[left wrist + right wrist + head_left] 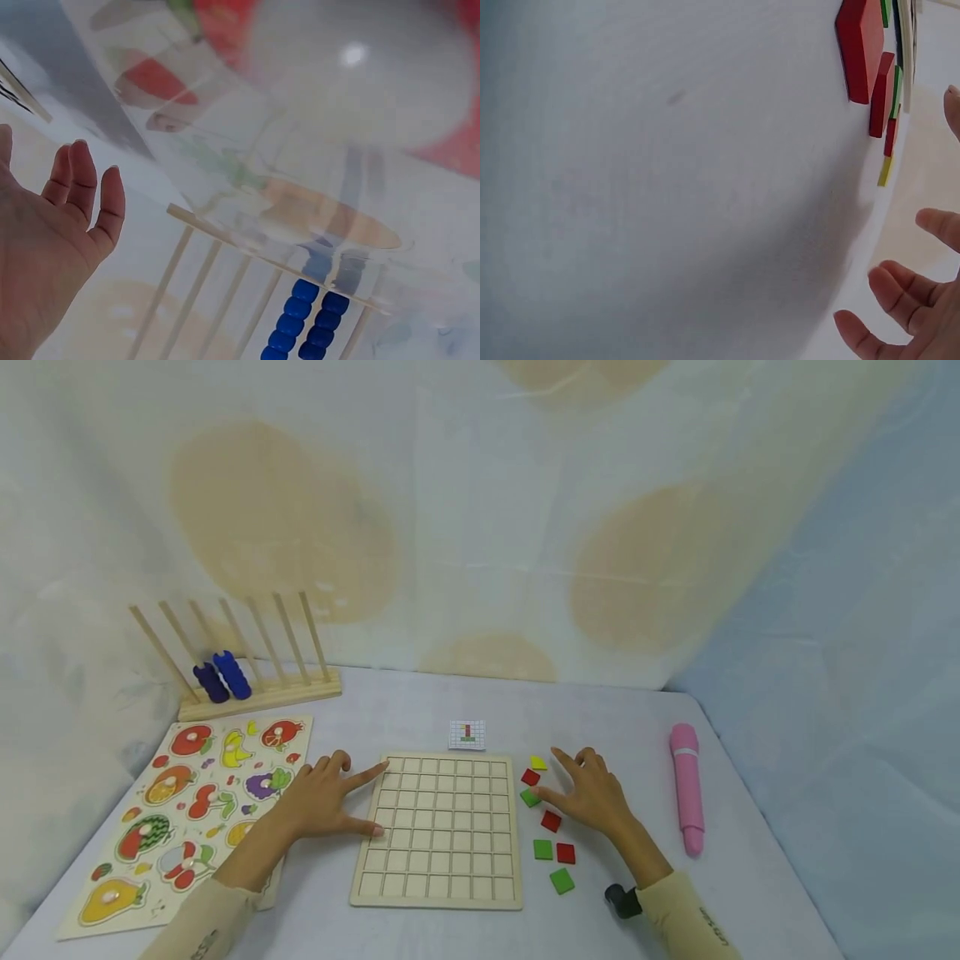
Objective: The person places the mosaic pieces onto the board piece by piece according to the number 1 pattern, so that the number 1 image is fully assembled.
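Beige-sleeved L hand point(318, 797) is spread, thumb + index at left edge of wooden grid board point(442, 839), approx. centre of white table point(750, 877). Green tile point(528, 800) lies by thumb of R hand point(592, 793), also spread; contact, cannot tell. L push may shift board; careless R sweep may scatter loose tiles point(566, 853). Pale cloth point(487, 543) w/ tan blotches hangs behind.

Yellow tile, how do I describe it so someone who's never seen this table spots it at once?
On the table, find the wooden grid board near the middle. Off its right side lie loose red tiles and green tiles; follow them to the far end. The yellow tile sits there, the only loose one of its colour.
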`<state>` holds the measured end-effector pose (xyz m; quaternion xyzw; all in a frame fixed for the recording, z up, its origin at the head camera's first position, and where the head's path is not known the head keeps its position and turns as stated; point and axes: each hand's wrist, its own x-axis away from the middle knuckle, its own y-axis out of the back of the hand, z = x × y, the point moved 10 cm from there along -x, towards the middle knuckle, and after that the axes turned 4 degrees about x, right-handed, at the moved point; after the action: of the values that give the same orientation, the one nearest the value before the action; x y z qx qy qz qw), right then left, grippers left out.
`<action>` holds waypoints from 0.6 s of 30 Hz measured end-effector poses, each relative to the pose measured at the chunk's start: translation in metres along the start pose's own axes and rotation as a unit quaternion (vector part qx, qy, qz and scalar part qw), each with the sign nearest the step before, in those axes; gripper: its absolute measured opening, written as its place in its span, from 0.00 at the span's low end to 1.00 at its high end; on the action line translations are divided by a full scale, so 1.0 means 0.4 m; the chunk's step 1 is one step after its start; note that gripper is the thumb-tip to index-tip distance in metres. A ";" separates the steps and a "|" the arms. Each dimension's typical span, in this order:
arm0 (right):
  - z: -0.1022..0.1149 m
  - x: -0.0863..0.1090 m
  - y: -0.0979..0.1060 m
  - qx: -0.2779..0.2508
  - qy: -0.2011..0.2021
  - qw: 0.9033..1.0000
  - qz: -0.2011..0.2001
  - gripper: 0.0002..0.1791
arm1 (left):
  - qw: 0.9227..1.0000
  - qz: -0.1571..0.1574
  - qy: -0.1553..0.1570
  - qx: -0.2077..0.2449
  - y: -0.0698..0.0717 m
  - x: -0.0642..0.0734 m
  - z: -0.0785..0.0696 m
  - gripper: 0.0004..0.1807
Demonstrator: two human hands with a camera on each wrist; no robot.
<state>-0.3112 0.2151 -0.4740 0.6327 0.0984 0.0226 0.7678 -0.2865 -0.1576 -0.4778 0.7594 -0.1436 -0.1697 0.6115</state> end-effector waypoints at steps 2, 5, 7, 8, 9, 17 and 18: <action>-0.001 -0.004 -0.002 -0.001 -0.005 1.000 -0.002 0.47 | 1.000 0.002 -0.001 0.003 -0.001 0.004 0.001 0.56; 0.001 -0.011 -0.004 -0.007 -0.014 1.000 -0.006 0.43 | 1.000 0.000 -0.004 0.006 0.000 0.007 0.001 0.56; 0.002 -0.017 -0.004 -0.012 -0.025 1.000 -0.011 0.40 | 1.000 0.001 -0.004 0.011 -0.002 0.008 0.003 0.57; 0.003 -0.020 -0.004 -0.016 -0.029 0.999 -0.013 0.38 | 1.000 0.003 -0.004 0.013 -0.004 0.008 0.003 0.57; 0.004 -0.023 -0.003 -0.021 -0.035 0.999 -0.017 0.36 | 1.000 0.006 -0.001 0.015 -0.008 0.009 0.005 0.57; 0.015 -0.051 -0.019 -0.020 -0.071 0.997 -0.025 0.31 | 1.000 0.020 0.004 0.021 -0.023 0.012 0.010 0.59; 0.016 -0.053 -0.021 -0.018 -0.073 0.997 -0.026 0.30 | 1.000 0.023 0.005 0.021 -0.024 0.013 0.010 0.59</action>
<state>-0.3317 0.2039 -0.4784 0.6156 0.0582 -0.0421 0.7848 -0.2836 -0.1613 -0.4884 0.7693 -0.1609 -0.1489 0.6002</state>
